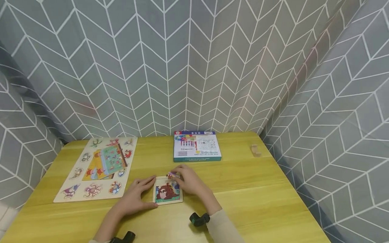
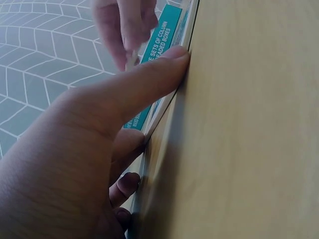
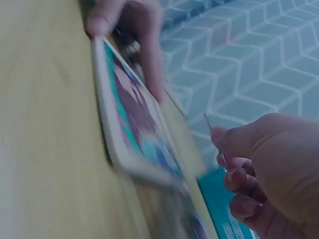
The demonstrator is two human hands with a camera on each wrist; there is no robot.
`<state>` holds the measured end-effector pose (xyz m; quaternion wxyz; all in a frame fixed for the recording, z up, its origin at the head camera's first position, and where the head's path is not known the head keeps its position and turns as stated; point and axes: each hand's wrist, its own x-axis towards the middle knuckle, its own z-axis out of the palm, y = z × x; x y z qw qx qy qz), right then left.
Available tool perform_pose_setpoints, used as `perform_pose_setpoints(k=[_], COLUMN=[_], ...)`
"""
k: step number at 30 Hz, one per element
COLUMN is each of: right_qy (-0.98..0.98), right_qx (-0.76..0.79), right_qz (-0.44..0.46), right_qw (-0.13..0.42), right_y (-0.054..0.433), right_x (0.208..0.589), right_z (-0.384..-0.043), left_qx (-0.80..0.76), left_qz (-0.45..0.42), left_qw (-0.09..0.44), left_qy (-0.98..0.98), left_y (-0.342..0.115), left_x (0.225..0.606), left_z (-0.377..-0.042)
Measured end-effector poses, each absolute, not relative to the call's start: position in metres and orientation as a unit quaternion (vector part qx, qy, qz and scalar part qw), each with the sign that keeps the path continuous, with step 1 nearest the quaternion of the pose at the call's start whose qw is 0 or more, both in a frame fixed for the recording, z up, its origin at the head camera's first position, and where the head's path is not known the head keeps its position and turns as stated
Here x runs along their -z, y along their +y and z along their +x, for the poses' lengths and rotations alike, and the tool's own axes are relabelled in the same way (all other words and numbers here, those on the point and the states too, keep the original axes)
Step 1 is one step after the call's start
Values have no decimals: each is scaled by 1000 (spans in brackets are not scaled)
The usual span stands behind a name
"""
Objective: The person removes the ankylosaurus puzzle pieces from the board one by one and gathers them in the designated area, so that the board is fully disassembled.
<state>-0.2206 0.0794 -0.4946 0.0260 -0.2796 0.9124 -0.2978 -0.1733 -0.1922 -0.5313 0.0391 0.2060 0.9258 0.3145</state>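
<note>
A small square jigsaw puzzle [image 1: 167,193] in a pale wooden frame lies on the table, with a brown animal in its picture. My left hand [image 1: 133,197] holds the frame at its left side, thumb at the near corner and index finger at the far one. Above the frame's far right part, my right hand [image 1: 192,181] pinches a small thin puzzle piece [image 3: 208,122] between thumb and fingers. In the left wrist view the left thumb [image 2: 149,82] presses on the frame's edge. The picture on the held piece is too small to tell.
A large pale board [image 1: 62,194] with sea-animal pictures lies at the left, bearing two colourful picture boards [image 1: 112,160]. Behind the puzzle lies a teal-edged box [image 1: 197,146]. A small wooden piece [image 1: 256,151] lies far right. A grey patterned curtain [image 1: 188,67] surrounds the yellow table [image 1: 243,202].
</note>
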Motion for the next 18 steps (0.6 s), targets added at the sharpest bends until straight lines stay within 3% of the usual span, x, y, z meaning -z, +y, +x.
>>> perform_pose_setpoints(k=[11, 18], right_qy=[920, 917], right_qx=[333, 326], right_qz=[-204, -225], right_qw=[-29, -39], right_y=[185, 197], right_x=[518, 527], right_z=[-218, -220], left_qx=[-319, -319], left_qz=[200, 204], left_qw=[45, 43], left_qy=[925, 924], left_y=[-194, -194], left_x=[534, 532], left_z=[-172, -172])
